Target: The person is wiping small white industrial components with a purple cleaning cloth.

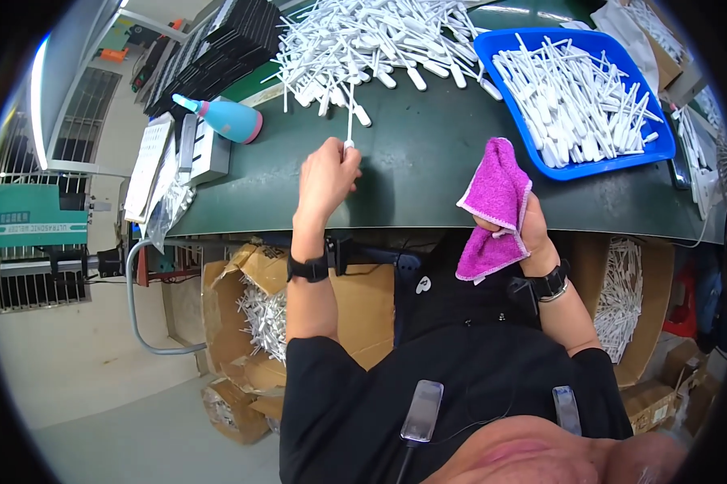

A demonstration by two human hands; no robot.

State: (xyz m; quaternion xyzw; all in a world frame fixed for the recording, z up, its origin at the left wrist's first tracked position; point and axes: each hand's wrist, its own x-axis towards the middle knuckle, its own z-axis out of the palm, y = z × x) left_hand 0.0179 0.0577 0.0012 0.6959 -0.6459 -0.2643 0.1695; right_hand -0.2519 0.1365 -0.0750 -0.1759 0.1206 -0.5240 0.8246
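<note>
My left hand [323, 181] is closed over the near part of the green table. Pinched in it is a slim white plastic stick [350, 117], its thin stem pointing away from me toward the pile. The fingers hide the stick's lower end. At the table's front edge, my right hand [536, 229] grips a purple cloth [500, 187] with a pale hem, which hangs in folds above and below the fingers. Beyond the left hand lies a heap of similar white sticks [379, 40] with thicker ends. Many more fill a blue tray [579, 170] at the right.
A light-blue squeeze bottle [233, 121] lies tilted at the left, near stacked black trays [238, 48] and a small white box [210, 153]. Under the table, cardboard boxes [363, 310] hold more white sticks. A grey tube frame [137, 310] juts out at the left.
</note>
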